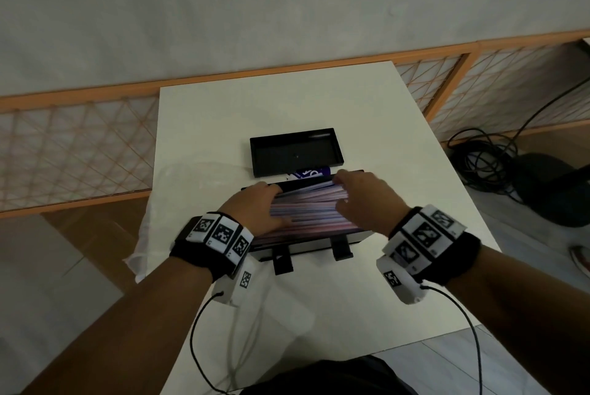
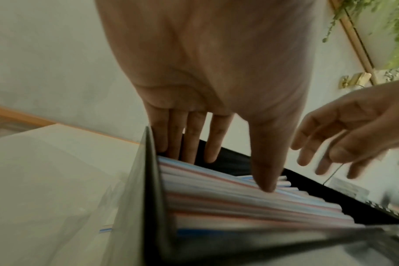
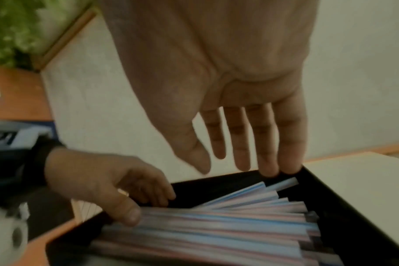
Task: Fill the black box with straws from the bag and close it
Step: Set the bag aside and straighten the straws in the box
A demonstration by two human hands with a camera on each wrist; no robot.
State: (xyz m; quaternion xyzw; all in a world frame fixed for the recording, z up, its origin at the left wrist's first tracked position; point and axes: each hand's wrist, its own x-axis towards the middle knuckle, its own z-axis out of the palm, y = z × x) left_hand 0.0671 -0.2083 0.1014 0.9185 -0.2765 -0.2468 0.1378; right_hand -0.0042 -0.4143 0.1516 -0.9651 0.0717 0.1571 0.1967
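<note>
Black lid (image 1: 274, 156) behind box (image 1: 313, 244) w/ straws (image 1: 306, 209)
</note>
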